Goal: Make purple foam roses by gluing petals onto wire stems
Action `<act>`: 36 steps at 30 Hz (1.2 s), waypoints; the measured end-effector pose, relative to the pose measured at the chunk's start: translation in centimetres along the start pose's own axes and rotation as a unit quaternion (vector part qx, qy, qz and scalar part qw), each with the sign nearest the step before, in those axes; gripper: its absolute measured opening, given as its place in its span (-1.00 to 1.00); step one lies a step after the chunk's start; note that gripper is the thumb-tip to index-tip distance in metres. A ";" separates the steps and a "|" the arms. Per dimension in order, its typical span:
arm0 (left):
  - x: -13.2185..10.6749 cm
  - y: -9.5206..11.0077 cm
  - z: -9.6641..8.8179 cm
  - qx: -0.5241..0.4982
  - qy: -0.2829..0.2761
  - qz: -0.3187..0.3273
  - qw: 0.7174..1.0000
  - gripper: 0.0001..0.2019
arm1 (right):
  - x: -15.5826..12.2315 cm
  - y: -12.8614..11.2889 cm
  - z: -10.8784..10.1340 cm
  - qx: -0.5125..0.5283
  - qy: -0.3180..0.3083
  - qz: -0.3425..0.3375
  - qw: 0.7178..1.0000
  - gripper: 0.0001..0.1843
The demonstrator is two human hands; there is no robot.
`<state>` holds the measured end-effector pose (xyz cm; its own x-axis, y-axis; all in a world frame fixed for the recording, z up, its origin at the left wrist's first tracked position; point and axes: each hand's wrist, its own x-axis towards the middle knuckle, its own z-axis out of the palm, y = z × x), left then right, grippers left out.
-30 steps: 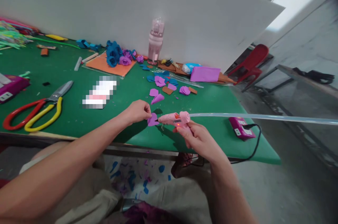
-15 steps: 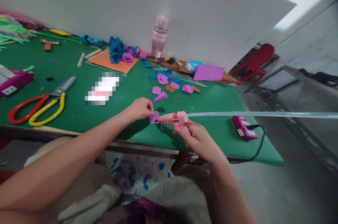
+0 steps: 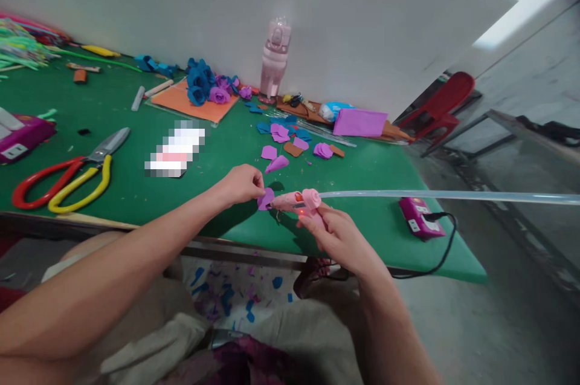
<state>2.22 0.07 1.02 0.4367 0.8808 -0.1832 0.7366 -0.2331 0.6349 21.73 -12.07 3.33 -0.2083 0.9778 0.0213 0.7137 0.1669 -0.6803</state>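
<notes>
A small purple petal (image 3: 265, 199) is pinched at its upper edge by my left hand (image 3: 244, 182), just above the green table. My right hand (image 3: 333, 229) is wrapped round the handle of a pink hot glue gun (image 3: 294, 200), whose nozzle points left and meets the petal's right side. A long clear glue stick (image 3: 435, 195) sticks out of the gun's back toward the right. Beyond my hands lie a curled purple petal (image 3: 277, 164), a stack of purple petals (image 3: 323, 150) and several blue and brown cut pieces.
Large scissors (image 3: 86, 170) with red and yellow handles lie at the left. Blue and purple flowers (image 3: 202, 83) rest on an orange sheet (image 3: 194, 108). A pink bottle (image 3: 273, 61) stands by the wall. A purple power socket (image 3: 421, 219) with a black cord sits at the right.
Both hands stay almost where they were, the glue gun's nozzle still at the purple petal. The view has shifted very slightly.
</notes>
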 end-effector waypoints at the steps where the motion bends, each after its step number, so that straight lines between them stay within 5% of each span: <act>1: 0.0 0.0 0.0 0.001 0.000 -0.001 1.000 -0.93 | 0.0 0.0 0.0 -0.001 0.000 -0.003 1.000 -0.62; 36: 0.0 0.0 0.0 0.007 -0.003 0.010 1.000 -0.94 | 0.2 0.0 0.3 -0.028 0.005 -0.020 0.999 -0.65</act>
<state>2.27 0.08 1.04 0.4537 0.8739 -0.1746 0.7348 -0.2560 0.6282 21.50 -11.87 3.16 -0.2312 0.9714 0.0546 0.7408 0.2122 -0.6373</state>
